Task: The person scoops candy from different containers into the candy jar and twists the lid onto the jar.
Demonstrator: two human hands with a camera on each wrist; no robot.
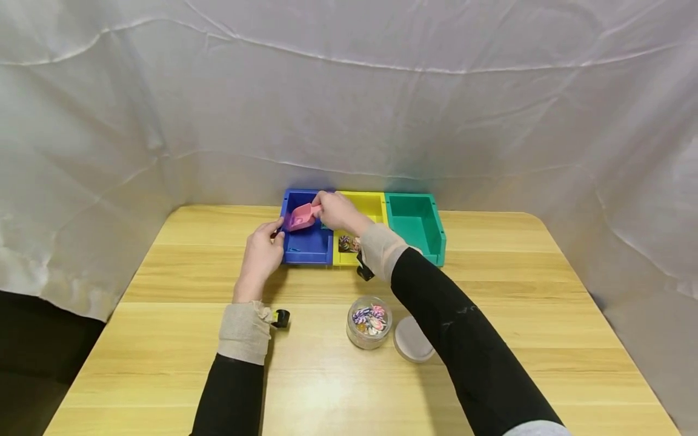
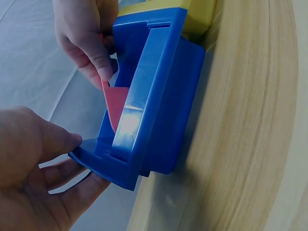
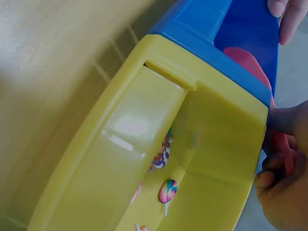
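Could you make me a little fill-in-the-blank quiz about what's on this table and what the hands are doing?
1. The right hand holds a pink scoop over the ____ bin.
2. The left hand grips the rim of that same bin, which stands on the ____ end of the row of three.
3. Lollipops lie inside the ____ bin.
4. The clear jar of sweets stands open, its ____ lying on the table beside it.

Missing words: blue; left; yellow; lid

Glossy plastic bins — blue (image 1: 305,245), yellow (image 3: 144,144); matt wood-grain table (image 1: 491,315); creased cloth backdrop (image 1: 382,109).
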